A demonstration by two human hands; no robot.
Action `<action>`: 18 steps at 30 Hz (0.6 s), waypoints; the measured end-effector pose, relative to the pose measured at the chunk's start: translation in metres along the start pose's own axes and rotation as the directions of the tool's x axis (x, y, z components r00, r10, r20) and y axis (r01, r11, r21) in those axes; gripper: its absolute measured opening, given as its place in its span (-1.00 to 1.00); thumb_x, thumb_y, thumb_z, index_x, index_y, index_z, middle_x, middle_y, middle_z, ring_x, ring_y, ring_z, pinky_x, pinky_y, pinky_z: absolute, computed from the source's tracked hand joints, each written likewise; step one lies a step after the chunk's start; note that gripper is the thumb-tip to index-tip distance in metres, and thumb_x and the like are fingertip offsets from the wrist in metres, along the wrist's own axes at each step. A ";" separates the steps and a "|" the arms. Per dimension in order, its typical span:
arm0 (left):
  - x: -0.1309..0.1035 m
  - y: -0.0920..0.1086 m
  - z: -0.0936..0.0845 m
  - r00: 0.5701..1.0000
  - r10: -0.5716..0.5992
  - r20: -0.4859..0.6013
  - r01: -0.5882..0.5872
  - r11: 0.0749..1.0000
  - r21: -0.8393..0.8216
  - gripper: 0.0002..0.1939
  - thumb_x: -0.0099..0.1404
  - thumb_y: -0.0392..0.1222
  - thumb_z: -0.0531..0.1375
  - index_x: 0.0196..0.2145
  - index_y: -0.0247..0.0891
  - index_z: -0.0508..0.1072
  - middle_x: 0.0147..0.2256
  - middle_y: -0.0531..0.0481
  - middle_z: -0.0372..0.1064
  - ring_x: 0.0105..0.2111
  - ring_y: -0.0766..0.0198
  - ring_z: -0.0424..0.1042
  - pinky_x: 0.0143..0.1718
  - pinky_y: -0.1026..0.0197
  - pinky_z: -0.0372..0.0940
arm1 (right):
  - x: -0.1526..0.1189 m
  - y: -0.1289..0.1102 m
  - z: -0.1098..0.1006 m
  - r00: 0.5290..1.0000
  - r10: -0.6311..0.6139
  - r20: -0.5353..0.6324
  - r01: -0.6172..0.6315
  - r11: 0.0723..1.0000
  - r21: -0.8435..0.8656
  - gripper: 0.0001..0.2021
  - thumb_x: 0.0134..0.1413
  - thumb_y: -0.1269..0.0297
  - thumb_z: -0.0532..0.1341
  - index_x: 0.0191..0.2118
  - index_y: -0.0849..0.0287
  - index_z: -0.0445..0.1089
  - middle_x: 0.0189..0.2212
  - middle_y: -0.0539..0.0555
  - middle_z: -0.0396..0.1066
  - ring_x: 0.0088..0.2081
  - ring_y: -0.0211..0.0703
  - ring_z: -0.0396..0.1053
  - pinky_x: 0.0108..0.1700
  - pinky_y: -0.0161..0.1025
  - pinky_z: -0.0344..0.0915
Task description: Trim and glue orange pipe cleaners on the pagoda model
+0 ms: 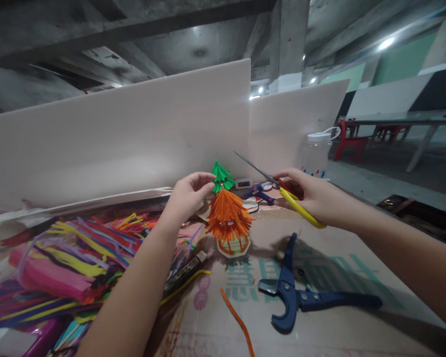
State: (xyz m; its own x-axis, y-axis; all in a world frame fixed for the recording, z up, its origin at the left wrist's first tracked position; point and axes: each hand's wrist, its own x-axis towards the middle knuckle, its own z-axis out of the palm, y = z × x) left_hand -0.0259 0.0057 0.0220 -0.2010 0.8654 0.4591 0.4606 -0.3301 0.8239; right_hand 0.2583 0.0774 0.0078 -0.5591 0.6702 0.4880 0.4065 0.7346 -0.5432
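My left hand (189, 196) has its thumb and forefinger closed at the left edge of a small green pipe-cleaner tree (223, 174). In my right hand (308, 193) is a pair of scissors (295, 206) with yellow and red handles, its blades pointing up and left toward the tree. An orange tiered pipe-cleaner tree (229, 213) stands on a pale base (234, 246) just below the green one and overlaps its lower part. Exactly where my left fingertips meet the green tree is hard to make out.
Blue pipe cutters (290, 292) and an orange pipe cleaner (238, 320) lie on the cardboard (319, 337). Many coloured pipe cleaners (82, 248) are heaped at left. A blue glue gun (258, 192), a plastic bottle (315, 153) and white panels (152, 129) stand behind.
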 end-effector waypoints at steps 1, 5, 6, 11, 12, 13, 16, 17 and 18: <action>0.000 -0.001 0.000 1.000 -0.001 -0.008 0.001 1.000 -0.009 -0.73 0.14 -0.12 0.30 -0.21 -0.29 0.50 -0.28 -0.06 0.52 -0.29 0.24 0.48 -0.28 0.24 0.35 | 0.000 0.000 -0.001 1.000 0.005 -0.001 -0.005 1.000 0.003 -0.43 0.02 -0.12 0.29 0.07 0.12 0.34 -0.30 0.11 0.51 -0.29 -0.03 0.46 -0.30 -0.17 0.37; 0.001 -0.006 0.001 0.999 0.049 -0.007 -0.049 0.999 -0.015 -0.79 0.13 -0.18 0.28 -0.25 -0.26 0.45 -0.35 0.03 0.45 -0.36 0.33 0.42 -0.32 0.29 0.31 | 0.000 -0.001 -0.003 1.000 0.010 -0.013 -0.010 1.000 0.015 -0.43 0.02 -0.12 0.29 0.07 0.12 0.34 -0.29 0.12 0.52 -0.29 -0.02 0.46 -0.29 -0.16 0.37; 0.001 -0.007 0.002 0.999 0.054 -0.006 -0.054 0.998 -0.023 -0.81 0.15 -0.20 0.25 -0.25 -0.25 0.42 -0.38 0.07 0.41 -0.40 0.36 0.39 -0.35 0.31 0.29 | 0.000 -0.002 -0.003 1.000 0.006 -0.015 -0.005 1.000 0.020 -0.43 0.03 -0.12 0.28 0.08 0.13 0.33 -0.29 0.13 0.52 -0.29 -0.02 0.46 -0.28 -0.16 0.38; -0.001 -0.009 0.009 1.000 0.016 0.011 -0.015 0.998 -0.058 -0.84 0.26 -0.22 0.11 -0.18 -0.22 0.34 -0.51 0.20 0.17 -0.63 0.46 0.08 -0.58 0.37 0.07 | -0.001 -0.004 -0.003 1.000 0.002 -0.014 -0.002 1.000 0.004 -0.44 0.05 -0.11 0.27 0.09 0.12 0.33 -0.24 0.15 0.53 -0.26 -0.01 0.47 -0.27 -0.15 0.39; -0.002 -0.009 0.010 1.000 0.012 0.018 -0.011 0.998 -0.061 -0.84 0.27 -0.22 0.11 -0.17 -0.22 0.33 -0.52 0.21 0.13 -0.65 0.47 0.03 -0.61 0.37 0.03 | -0.001 -0.004 -0.002 1.000 0.005 -0.017 -0.005 1.000 -0.003 -0.45 0.05 -0.10 0.27 0.09 0.11 0.33 -0.24 0.15 0.53 -0.26 0.00 0.48 -0.26 -0.15 0.39; -0.002 -0.010 0.010 1.000 0.012 0.022 -0.010 0.998 -0.064 -0.83 0.29 -0.21 0.10 -0.15 -0.21 0.33 -0.54 0.22 0.10 -0.67 0.47 -0.02 -0.63 0.37 -0.02 | -0.001 -0.004 -0.002 1.000 0.009 -0.018 -0.009 1.000 -0.007 -0.45 0.05 -0.10 0.27 0.09 0.12 0.33 -0.23 0.15 0.54 -0.25 0.00 0.48 -0.26 -0.16 0.39; 0.000 -0.015 0.010 0.999 0.038 0.016 -0.038 0.999 -0.025 -0.77 0.36 -0.10 0.10 -0.07 -0.20 0.38 -0.60 0.24 0.01 -0.70 0.45 -0.06 -0.66 0.36 -0.10 | -0.001 -0.003 0.000 1.000 -0.001 -0.023 0.001 1.000 -0.012 -0.45 0.06 -0.06 0.28 0.10 0.13 0.33 -0.25 0.14 0.54 -0.24 0.00 0.49 -0.24 -0.18 0.39; 0.001 -0.017 0.009 0.998 0.058 0.007 -0.058 0.998 -0.002 -0.74 0.36 -0.06 0.11 -0.06 -0.20 0.40 -0.60 0.22 0.05 -0.69 0.44 -0.02 -0.65 0.35 -0.07 | -0.001 -0.003 0.001 0.999 -0.013 -0.034 0.013 1.000 -0.022 -0.46 0.06 -0.06 0.28 0.10 0.13 0.33 -0.26 0.13 0.54 -0.26 -0.02 0.49 -0.26 -0.19 0.38; 0.001 -0.018 0.009 0.996 0.091 -0.003 -0.091 0.996 0.024 -0.71 0.36 -0.04 0.13 -0.05 -0.22 0.43 -0.58 0.18 0.15 -0.65 0.43 0.07 -0.61 0.35 0.01 | -0.001 -0.003 0.002 0.998 -0.028 -0.056 0.026 0.999 -0.041 -0.47 0.07 -0.05 0.28 0.09 0.13 0.33 -0.29 0.11 0.54 -0.30 -0.05 0.49 -0.28 -0.21 0.37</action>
State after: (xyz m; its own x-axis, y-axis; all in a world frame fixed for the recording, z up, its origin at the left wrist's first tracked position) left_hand -0.0268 0.0160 0.0053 -0.1604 0.8307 0.5330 0.4976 -0.3983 0.7705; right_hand 0.2562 0.0744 0.0077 -0.5293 0.6542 0.5403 0.4211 0.7554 -0.5020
